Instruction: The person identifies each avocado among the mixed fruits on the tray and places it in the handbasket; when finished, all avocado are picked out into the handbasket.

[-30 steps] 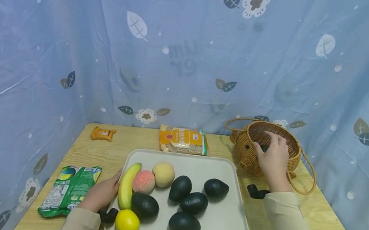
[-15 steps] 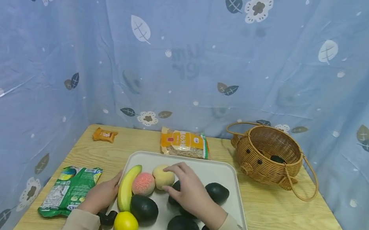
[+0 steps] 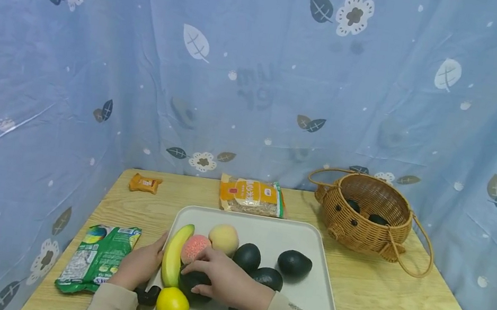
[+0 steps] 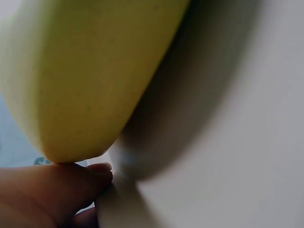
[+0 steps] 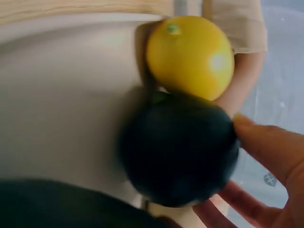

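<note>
On the cream tray (image 3: 307, 308), my right hand (image 3: 229, 281) reaches over the front and holds a dark avocado (image 3: 194, 286). In the right wrist view, thumb and fingers lie on opposite sides of this avocado (image 5: 180, 149), beside the yellow lemon (image 5: 190, 57). My left hand (image 3: 141, 265) grips the tray's left rim; its thumb (image 4: 61, 187) shows against the rim in the left wrist view, under the banana (image 4: 104, 76). A pink peach (image 3: 195, 249) and a pale yellow peach (image 3: 223, 238) lie behind the held avocado. Several other avocados, including one (image 3: 294, 264) at the right, lie on the tray.
A pig-shaped wicker basket (image 3: 362, 231) with two handles stands at the back right, dark avocados (image 3: 378, 219) inside. Behind the tray lies an orange grain bag (image 3: 253, 197). A green snack packet (image 3: 100, 259) and a small orange packet (image 3: 145, 183) are at left.
My right hand has moved from the basket over to the tray, then left and forward onto the avocado beside the lemon. One avocado was left in the basket. The left hand stays at the rim.
</note>
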Tool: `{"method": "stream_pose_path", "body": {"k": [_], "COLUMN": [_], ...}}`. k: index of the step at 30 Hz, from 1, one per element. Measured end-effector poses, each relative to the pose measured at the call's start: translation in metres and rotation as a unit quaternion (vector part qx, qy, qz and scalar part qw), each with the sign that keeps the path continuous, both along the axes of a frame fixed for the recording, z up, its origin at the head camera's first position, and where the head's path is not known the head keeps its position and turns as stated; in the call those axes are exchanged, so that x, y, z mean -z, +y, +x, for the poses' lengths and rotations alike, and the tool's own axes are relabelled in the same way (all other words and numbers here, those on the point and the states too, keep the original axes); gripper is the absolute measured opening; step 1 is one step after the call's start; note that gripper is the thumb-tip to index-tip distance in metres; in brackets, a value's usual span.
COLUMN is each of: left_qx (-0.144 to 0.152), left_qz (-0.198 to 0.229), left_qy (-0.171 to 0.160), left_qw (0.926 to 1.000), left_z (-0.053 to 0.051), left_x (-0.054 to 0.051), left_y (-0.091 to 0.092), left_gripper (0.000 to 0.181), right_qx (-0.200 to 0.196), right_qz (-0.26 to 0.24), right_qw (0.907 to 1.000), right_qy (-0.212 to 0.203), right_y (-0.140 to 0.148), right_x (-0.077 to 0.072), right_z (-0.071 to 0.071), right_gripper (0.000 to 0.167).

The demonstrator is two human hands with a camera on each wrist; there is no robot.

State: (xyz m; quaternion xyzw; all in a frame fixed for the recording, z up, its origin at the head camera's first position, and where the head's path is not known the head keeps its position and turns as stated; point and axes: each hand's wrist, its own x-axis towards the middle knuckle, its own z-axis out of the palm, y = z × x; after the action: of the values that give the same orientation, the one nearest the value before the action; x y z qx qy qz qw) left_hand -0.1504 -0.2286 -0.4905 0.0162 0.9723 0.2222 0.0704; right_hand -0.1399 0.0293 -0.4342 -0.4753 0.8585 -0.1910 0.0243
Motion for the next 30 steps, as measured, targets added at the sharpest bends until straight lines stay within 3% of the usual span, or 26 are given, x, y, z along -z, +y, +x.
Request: {"method": "stream_pose_path", "body": {"k": [3,11,16,24,30], "left_qx": [0.000,0.006,0.006,0.006,0.002], "left_qz": [-0.001,-0.001,-0.003,-0.006,0.001], "left_qy": [0.000,0.002,0.008,0.008,0.006], "left_qw": [1.0000,1.0000,0.9999,0.9999,1.0000], "left_z": [-0.001,-0.002,-0.003,-0.001,0.002], "left_x": [0.000,0.001,0.001,0.001,0.000], "left_y": [0.001,0.003,0.003,0.004,0.001], "left_gripper": [0.056,0.056,0.055,0.055,0.055], "right_qx": [-0.009,-0.005,0.008,0.039,0.115], "right_qz": [0.013,0.034,0.019,-0.009,-0.044], "right_qw": [0.9999,0.9978,0.9978,0.9968,0.9883], "right_qy": [-0.003,-0.057,-0.063,-0.069,-0.090], "right_y": [0.002,0.004,0.007,0.018,0.040], "right_x": [0.006,0.016,0.018,0.002,-0.021], "right_z": [0.002,0.008,0.008,0.008,-0.005], "right_gripper": [0.037,0.053,0.055,0.055,0.054]}}
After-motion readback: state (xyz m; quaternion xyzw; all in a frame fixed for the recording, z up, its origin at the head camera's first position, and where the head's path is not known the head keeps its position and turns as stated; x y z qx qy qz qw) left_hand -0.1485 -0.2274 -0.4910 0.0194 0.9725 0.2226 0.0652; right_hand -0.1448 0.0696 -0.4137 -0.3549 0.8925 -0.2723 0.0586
